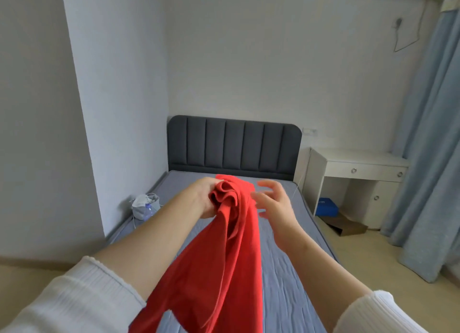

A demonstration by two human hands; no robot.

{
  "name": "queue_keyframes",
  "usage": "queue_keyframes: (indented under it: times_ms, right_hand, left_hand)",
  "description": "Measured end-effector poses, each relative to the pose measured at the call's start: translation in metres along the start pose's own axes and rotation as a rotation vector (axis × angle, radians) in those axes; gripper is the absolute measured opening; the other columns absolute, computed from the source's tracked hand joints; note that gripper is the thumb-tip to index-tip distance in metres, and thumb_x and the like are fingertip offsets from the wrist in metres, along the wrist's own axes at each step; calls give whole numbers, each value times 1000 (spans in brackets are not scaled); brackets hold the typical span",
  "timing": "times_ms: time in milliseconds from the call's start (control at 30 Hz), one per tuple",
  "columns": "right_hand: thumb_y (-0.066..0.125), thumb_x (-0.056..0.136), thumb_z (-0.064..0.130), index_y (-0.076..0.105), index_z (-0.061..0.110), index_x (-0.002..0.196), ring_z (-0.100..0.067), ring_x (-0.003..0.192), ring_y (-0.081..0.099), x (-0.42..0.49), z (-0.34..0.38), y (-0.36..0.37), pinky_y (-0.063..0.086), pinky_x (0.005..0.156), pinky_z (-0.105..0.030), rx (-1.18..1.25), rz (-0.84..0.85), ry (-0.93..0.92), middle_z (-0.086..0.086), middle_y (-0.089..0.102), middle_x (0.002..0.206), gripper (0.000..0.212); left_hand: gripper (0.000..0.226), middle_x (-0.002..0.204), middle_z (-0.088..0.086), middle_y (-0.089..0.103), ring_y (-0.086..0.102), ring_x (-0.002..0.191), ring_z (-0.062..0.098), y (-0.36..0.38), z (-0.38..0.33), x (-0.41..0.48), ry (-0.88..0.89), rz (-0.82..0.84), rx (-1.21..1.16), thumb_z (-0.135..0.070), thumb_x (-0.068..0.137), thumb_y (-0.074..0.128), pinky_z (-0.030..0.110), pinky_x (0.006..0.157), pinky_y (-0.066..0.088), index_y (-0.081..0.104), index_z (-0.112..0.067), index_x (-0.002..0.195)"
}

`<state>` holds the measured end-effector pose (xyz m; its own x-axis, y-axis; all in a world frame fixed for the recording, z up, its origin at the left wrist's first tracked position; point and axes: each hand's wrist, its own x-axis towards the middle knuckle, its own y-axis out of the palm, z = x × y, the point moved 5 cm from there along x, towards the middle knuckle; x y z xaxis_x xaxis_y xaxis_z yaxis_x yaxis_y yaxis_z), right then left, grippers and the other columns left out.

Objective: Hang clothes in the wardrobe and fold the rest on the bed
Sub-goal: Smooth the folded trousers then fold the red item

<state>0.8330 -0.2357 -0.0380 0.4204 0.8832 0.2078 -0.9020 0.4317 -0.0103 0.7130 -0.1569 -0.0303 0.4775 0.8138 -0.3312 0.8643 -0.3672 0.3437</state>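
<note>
White walls (249, 59) rise behind the grey-blue bed (288, 283). Above the bed, the left hand (205, 199) has its grip round the bunched top of a red garment (239, 253). The right hand (275, 204), grip wide and fingers spread, is just beside the cloth.

It is a home bedroom: a bed (293, 283) with padded headboard (234, 146), a white table (356, 166) and curtains (428, 158).

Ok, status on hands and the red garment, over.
Left hand grips red garment, bunched, hanging over bed. Right hand open beside it. White bag at bed's left edge, out of the way.
</note>
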Motion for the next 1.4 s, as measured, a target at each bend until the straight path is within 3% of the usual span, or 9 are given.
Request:
queue_keyframes:
  times_ms: [100,367,500,733,867,967,1100,1233,1400]
  right_hand:
    - [63,83,3,52,30,112,-9,74,62,-11,0,24,48,64,-23,30,297,40,-3,60,96,41]
    - [55,89,4,53,12,95,-8,39,47,-6,-19,27,47,45,-23,9,68,97,-2,54,58,10]
    - [56,90,10,54,12,85,-7,38,49,-2,-19,30,48,45,-24,133,4,138,1,57,51,5]
    - [52,92,12,51,15,80,-5,38,48,-2,-28,16,44,48,-20,163,-86,222,1,54,54,12]
    - [53,83,3,53,13,83,-13,62,51,-4,-36,-10,45,56,-24,14,-239,239,-2,55,71,10]
    - [60,74,9,46,16,110,-23,93,53,-9,-41,-29,48,81,-39,-487,-324,270,-5,50,104,39]
    - [75,64,14,31,36,137,-25,124,40,-11,-38,2,40,101,-48,-605,78,96,1,36,138,88]
    - [69,73,10,54,27,77,-17,82,56,-13,-43,6,44,64,-19,-636,162,50,7,56,74,23]
    - [51,83,4,53,28,65,-6,64,49,-15,-47,-6,38,54,-18,-522,-19,40,8,55,67,30]
  left_hand:
    - [29,42,10,58,58,36,18,8,-2,-2,-5,8,-5,-3,93,43,27,46,49,56,1,67]
    - [7,75,-3,65,60,66,8,4,-2,-9,226,180,217,-20,90,57,19,59,47,63,-20,91]
    - [30,86,-5,68,67,70,6,3,5,-15,274,268,347,-13,85,63,21,56,52,57,-19,114]
    - [20,75,2,62,59,66,12,-14,30,-5,153,59,526,-8,96,44,28,65,52,58,-18,86]
    - [29,75,4,58,53,63,17,-27,23,1,258,-194,404,-2,94,35,26,60,44,59,-18,96]
    - [29,84,-4,59,51,80,15,-25,11,-2,479,-267,590,-4,92,40,24,65,40,64,-20,97]
    - [24,78,-9,64,57,80,11,0,15,-9,549,-46,842,-8,88,52,23,73,46,67,-25,80]
    - [18,70,-5,64,57,70,10,8,22,-10,580,22,924,-10,78,66,24,68,47,66,-26,69]
    - [17,62,-6,61,62,62,13,-9,36,-9,548,70,1339,-18,64,76,24,59,45,61,-24,69]
